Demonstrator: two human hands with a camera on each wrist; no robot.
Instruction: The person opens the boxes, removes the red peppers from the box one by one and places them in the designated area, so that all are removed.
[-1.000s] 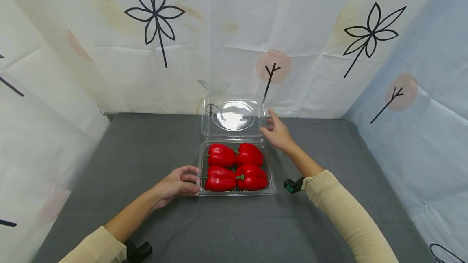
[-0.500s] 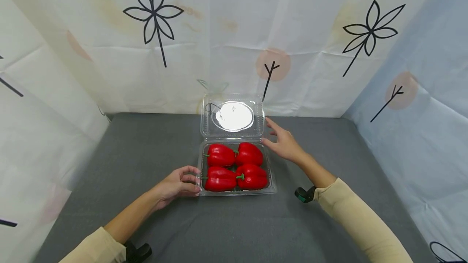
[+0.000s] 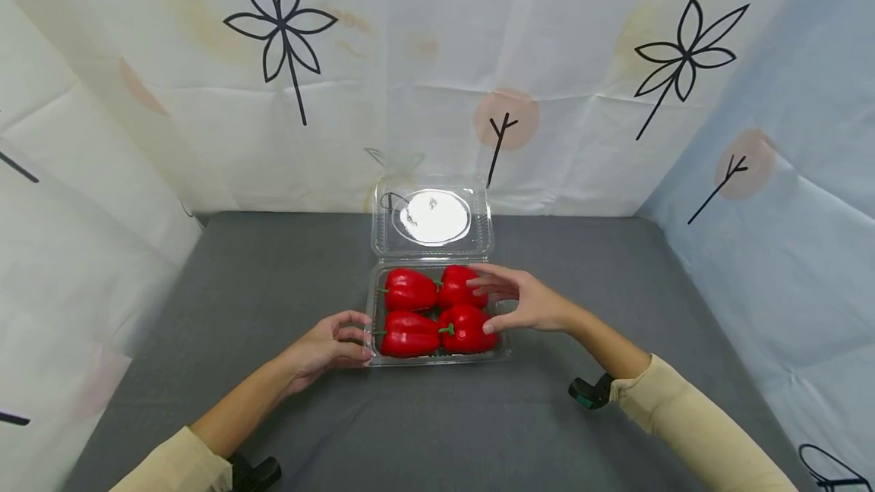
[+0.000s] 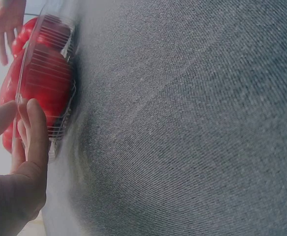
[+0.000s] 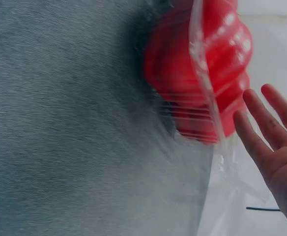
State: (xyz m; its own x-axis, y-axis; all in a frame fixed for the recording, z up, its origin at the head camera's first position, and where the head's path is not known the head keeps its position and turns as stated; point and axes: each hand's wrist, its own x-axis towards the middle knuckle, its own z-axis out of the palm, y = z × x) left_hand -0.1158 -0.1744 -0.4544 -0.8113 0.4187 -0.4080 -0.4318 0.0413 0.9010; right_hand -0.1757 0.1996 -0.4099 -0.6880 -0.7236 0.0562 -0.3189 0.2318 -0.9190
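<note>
A clear plastic clamshell container [image 3: 437,361] sits on the grey cloth with several red bell peppers in it, among them a front left bell pepper [image 3: 409,336]. Its hinged lid [image 3: 383,238] stands up at the back. My left hand [image 3: 328,348] pinches the container's left rim; the left wrist view has the thumb on one side and the fingers [image 4: 34,123] on the other. My right hand [image 3: 536,304] hovers over the right-hand peppers, fingers spread, holding nothing. It partly covers the back right bell pepper [image 3: 454,287].
A grey cloth [image 3: 273,272] covers the table. Light curtain walls [image 3: 424,97] with drawn leaves and trees stand behind and on both sides, and the lid's upper part overlaps the back one in view.
My right hand has left the lid's right edge and come down toward me, over the right side of the container. The left hand and the peppers have stayed put.
</note>
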